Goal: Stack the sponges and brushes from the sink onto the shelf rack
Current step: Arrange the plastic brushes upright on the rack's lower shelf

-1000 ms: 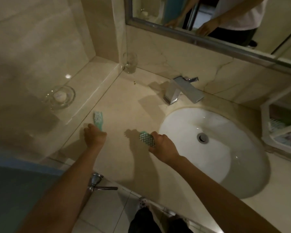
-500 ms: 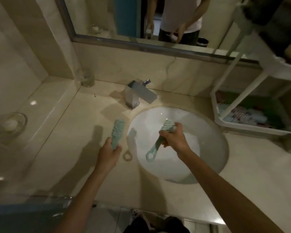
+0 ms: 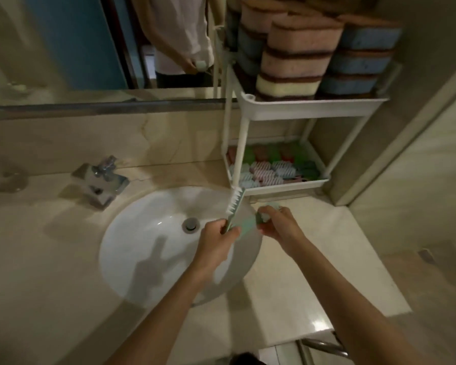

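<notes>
My left hand (image 3: 217, 239) grips the handle of a mint-green brush (image 3: 235, 204) whose white bristles point up toward the rack. My right hand (image 3: 275, 223) holds a second mint-green brush (image 3: 248, 225) by its head, the handle reaching left toward my left hand. Both hands hover over the right rim of the white sink (image 3: 148, 248). The white shelf rack (image 3: 311, 106) stands on the counter just beyond them. Its upper tier carries stacked sponges (image 3: 298, 56) in pink, blue and yellow. Its lower tray (image 3: 287, 187) holds several coloured brushes.
A chrome faucet (image 3: 100, 180) sits behind the sink at the left. A mirror (image 3: 103, 43) spans the back wall. A beige wall (image 3: 411, 167) closes in right of the rack. Marble counter (image 3: 313, 264) stretches to the right of the sink.
The view has swung right, bringing the rack close. Both hands carried their brushes from the left counter across the sink to its right rim and drew together.
</notes>
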